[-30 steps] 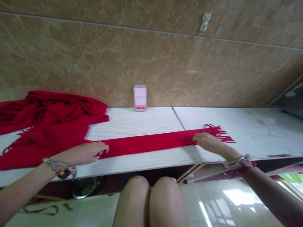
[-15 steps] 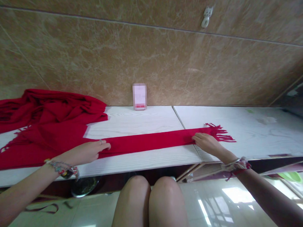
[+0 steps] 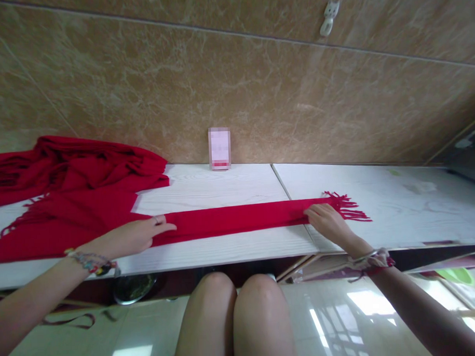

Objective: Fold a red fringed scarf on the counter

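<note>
A red scarf (image 3: 235,218) lies folded into a long narrow strip, with a fringe of tassels at its right end. Near the left part of that strip, my left hand (image 3: 140,236) grips the cloth, its index finger reaching along the fabric. My right hand (image 3: 328,224) pinches the strip just short of the tassels, fingertips together on the cloth. Left of my left hand the scarf widens into a flat spread with another fringe. Behind that spread, more red cloth (image 3: 92,165) sits in a loose heap, bunched against the wall.
The white wood-grain surface (image 3: 207,192) has a seam right of the middle. A phone-like pink object (image 3: 220,149) leans on the brown tiled wall (image 3: 149,93), with a white hook (image 3: 329,18) higher up. Below the front edge are my knees (image 3: 261,307) and a round glass lid-like thing (image 3: 134,289).
Both hands stay at almost the same places on the strip. My left index finger is slightly straighter. The view has shifted a little.
</note>
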Motion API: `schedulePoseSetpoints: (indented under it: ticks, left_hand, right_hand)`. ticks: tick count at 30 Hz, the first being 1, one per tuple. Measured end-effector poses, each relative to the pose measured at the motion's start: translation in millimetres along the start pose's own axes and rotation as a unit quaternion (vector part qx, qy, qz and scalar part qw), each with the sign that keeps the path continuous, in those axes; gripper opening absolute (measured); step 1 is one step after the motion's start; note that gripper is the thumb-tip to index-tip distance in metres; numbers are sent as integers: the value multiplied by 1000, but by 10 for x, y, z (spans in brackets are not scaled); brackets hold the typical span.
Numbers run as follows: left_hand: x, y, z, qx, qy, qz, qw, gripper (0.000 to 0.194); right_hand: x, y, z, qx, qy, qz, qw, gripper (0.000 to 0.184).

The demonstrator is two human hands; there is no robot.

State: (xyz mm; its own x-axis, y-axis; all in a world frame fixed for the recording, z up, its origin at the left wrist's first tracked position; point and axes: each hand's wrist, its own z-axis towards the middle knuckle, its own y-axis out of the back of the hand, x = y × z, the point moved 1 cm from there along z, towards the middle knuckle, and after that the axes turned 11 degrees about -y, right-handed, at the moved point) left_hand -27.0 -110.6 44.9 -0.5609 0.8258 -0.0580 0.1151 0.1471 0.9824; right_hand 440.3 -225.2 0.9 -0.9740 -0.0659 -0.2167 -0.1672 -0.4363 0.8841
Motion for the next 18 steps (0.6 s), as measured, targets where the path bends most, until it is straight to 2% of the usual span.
schedulePoseSetpoints:
  ticks: [3,6,12,18]
  left_hand:
    - [-9,-189,-35,29,-11,-12,999,61]
    - [36,-245,-17,24,-10,-16,1000,62]
    - [-16,-132,23,24,-32,-2,999,52]
    - [-110,-5,2,19,-33,-33,999,39]
  right_hand:
    - [30,-88,-90,31,18,4,999,28]
    - [27,-103,-93,40,25,0,999,27]
    - [0,-52,-30,46,39,-8,998,26]
    - [-43,-59,-45,39,25,-4,999,25]
